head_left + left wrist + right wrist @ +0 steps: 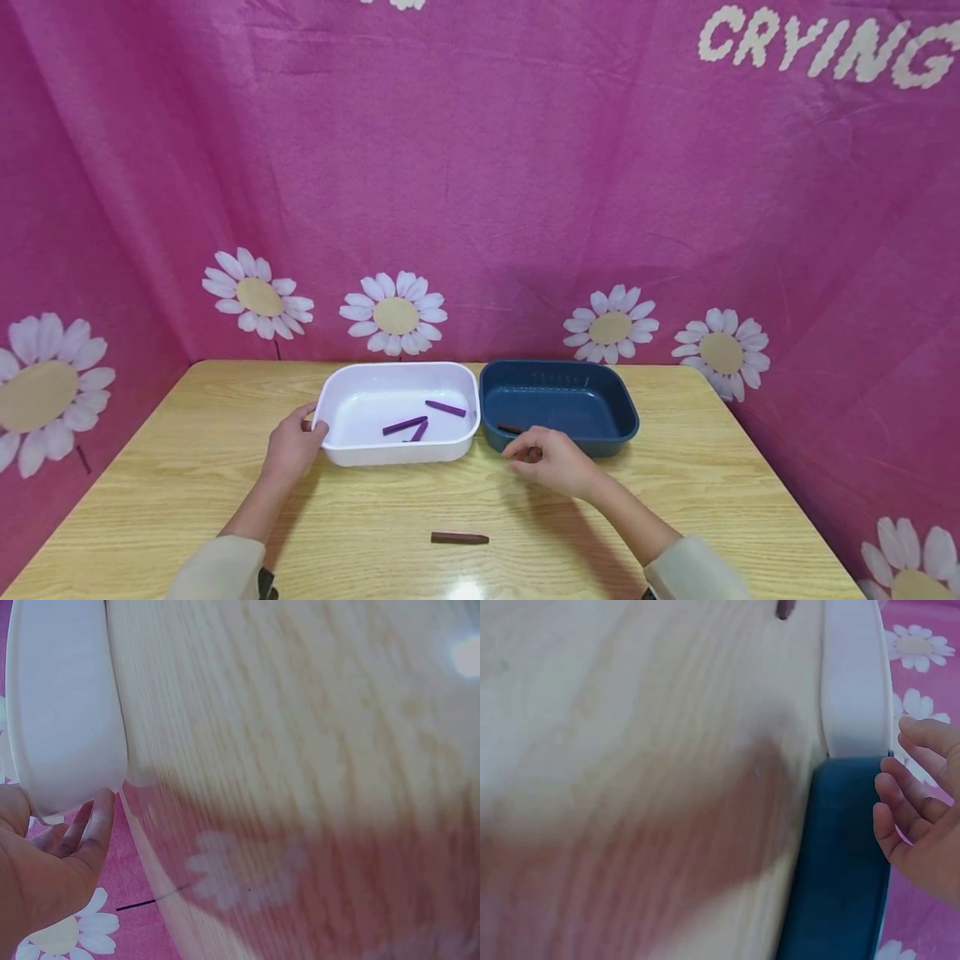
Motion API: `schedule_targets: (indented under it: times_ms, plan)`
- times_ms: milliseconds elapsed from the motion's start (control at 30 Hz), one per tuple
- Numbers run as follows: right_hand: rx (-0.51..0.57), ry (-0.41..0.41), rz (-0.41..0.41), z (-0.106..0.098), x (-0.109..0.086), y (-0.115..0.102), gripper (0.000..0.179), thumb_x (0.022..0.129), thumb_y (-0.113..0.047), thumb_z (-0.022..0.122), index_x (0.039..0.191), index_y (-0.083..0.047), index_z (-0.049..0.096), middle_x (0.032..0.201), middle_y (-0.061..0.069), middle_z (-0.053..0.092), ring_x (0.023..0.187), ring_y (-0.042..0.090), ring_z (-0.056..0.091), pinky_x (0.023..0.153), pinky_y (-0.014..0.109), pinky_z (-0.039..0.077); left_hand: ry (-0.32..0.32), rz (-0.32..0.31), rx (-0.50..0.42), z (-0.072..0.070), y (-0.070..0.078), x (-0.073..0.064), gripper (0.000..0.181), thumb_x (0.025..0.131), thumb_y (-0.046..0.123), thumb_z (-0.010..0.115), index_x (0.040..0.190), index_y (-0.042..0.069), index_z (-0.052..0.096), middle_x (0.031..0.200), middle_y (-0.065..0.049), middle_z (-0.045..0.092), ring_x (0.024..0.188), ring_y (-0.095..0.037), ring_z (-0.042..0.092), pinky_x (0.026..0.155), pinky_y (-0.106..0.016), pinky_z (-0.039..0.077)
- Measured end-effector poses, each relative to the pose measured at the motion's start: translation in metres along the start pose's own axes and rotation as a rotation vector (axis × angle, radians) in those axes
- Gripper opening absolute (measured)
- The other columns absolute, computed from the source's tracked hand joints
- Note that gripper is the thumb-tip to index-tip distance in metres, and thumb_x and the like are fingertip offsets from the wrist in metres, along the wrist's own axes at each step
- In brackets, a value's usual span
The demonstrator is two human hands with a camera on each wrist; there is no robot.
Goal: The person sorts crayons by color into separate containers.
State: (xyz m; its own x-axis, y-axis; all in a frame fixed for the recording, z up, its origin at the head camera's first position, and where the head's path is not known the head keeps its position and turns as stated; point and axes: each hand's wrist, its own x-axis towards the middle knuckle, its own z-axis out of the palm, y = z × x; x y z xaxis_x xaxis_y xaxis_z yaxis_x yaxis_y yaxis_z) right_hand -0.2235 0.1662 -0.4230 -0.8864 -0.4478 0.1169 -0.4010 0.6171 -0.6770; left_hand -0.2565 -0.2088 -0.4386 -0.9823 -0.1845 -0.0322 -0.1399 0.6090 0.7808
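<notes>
On the left, my left hand (292, 446) grips the end of a white bin (393, 456), thumb at the rim and fingers against the outer wall. Several purple crayons (446, 408) lie inside that bin. My right hand (553, 460) is over the near left edge of a navy bin (600, 448), fingers loosely bent and thumb apart from them. A dark brown crayon (511, 429) shows just past its fingertips, within the navy bin's outline. The right wrist view shows the fingers (889, 787) at the navy rim with nothing visible between them.
Another brown crayon (460, 538) lies on the wooden table (375, 517), in front of the bins and between the forearms. The two bins stand side by side near the table's back edge. A pink cloth (480, 183) with daisies hangs behind and at both sides.
</notes>
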Motion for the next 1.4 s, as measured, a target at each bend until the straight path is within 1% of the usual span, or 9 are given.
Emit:
schedule_targets:
  times_ms: [67, 233, 433, 567, 667, 800, 967, 1133, 1400]
  plan:
    - [0.022, -0.029, 0.001, 0.005, -0.001, -0.001, 0.017, 0.083, -0.017, 0.069, 0.096, -0.007, 0.071, 0.083, -0.001, 0.06, 0.07, 0.006, 0.049, 0.06, 0.019, 0.043, 0.002, 0.003, 0.004, 0.0, 0.0, 0.0, 0.053, 0.09, 0.016, 0.045, 0.138, -0.007, 0.038, 0.105, -0.026, 0.056, 0.088, -0.028, 0.054, 0.066, -0.027, 0.047]
    - [0.064, -0.102, -0.034, 0.018, -0.006, -0.005, 0.018, 0.082, -0.018, 0.07, 0.094, -0.006, 0.07, 0.082, 0.002, 0.064, 0.069, 0.005, 0.052, 0.059, 0.019, 0.045, 0.007, 0.005, 0.008, 0.0, -0.001, 0.0, 0.053, 0.089, 0.015, 0.045, 0.137, -0.007, 0.038, 0.106, -0.026, 0.058, 0.09, -0.029, 0.055, 0.068, -0.027, 0.047]
    - [0.062, -0.107, -0.084, 0.033, -0.009, -0.003, 0.014, 0.079, -0.016, 0.073, 0.089, -0.007, 0.071, 0.083, 0.002, 0.066, 0.07, 0.0, 0.052, 0.064, 0.017, 0.046, -0.001, 0.003, -0.006, 0.0, 0.001, 0.001, 0.053, 0.09, 0.015, 0.045, 0.138, -0.007, 0.038, 0.106, -0.027, 0.057, 0.089, -0.029, 0.054, 0.066, -0.026, 0.047]
    - [0.087, -0.125, -0.104, 0.04, -0.011, -0.002, 0.013, 0.079, -0.016, 0.072, 0.089, -0.007, 0.071, 0.085, 0.005, 0.066, 0.072, -0.001, 0.053, 0.065, 0.017, 0.046, -0.009, -0.007, -0.011, 0.001, 0.001, 0.001, 0.053, 0.091, 0.015, 0.045, 0.138, -0.006, 0.037, 0.107, -0.026, 0.056, 0.089, -0.028, 0.054, 0.065, -0.026, 0.047]
    - [0.123, -0.142, -0.104, 0.045, -0.012, -0.004, 0.014, 0.079, -0.016, 0.073, 0.089, -0.006, 0.071, 0.083, 0.007, 0.064, 0.072, 0.002, 0.053, 0.065, 0.016, 0.046, -0.003, 0.001, -0.008, 0.0, 0.001, 0.001, 0.053, 0.09, 0.015, 0.045, 0.138, -0.007, 0.038, 0.106, -0.026, 0.057, 0.089, -0.028, 0.054, 0.064, -0.024, 0.046]
    - [0.139, -0.174, -0.08, 0.049, -0.014, -0.007, 0.013, 0.079, -0.017, 0.073, 0.089, -0.008, 0.072, 0.08, 0.006, 0.061, 0.073, 0.005, 0.053, 0.065, 0.016, 0.044, 0.013, 0.025, 0.002, 0.0, 0.002, 0.001, 0.053, 0.089, 0.015, 0.046, 0.136, -0.007, 0.04, 0.103, -0.026, 0.059, 0.087, -0.029, 0.056, 0.062, -0.023, 0.043]
    - [0.114, -0.22, -0.067, 0.054, -0.016, -0.011, 0.013, 0.08, -0.019, 0.072, 0.089, -0.01, 0.072, 0.079, 0.003, 0.059, 0.072, 0.003, 0.05, 0.065, 0.015, 0.043, 0.015, 0.024, 0.005, 0.0, 0.002, 0.001, 0.053, 0.088, 0.014, 0.046, 0.136, -0.008, 0.04, 0.103, -0.026, 0.059, 0.088, -0.029, 0.055, 0.063, -0.024, 0.044]
    - [0.077, -0.23, -0.095, 0.059, -0.017, -0.014, 0.014, 0.079, -0.02, 0.073, 0.089, -0.011, 0.072, 0.078, 0.001, 0.058, 0.071, 0.0, 0.048, 0.065, 0.014, 0.042, 0.008, 0.012, 0.006, 0.001, 0.0, 0.002, 0.053, 0.089, 0.014, 0.046, 0.137, -0.008, 0.039, 0.104, -0.027, 0.058, 0.088, -0.029, 0.055, 0.066, -0.028, 0.047]
    - [-0.054, -0.224, -0.137, 0.067, -0.015, -0.019, 0.015, 0.076, -0.022, 0.075, 0.089, -0.014, 0.073, 0.072, -0.004, 0.051, 0.067, -0.004, 0.039, 0.061, 0.011, 0.036, 0.002, 0.005, 0.006, 0.001, -0.003, 0.003, 0.053, 0.09, 0.015, 0.046, 0.137, -0.007, 0.038, 0.103, -0.025, 0.057, 0.087, -0.028, 0.054, 0.064, -0.026, 0.046]
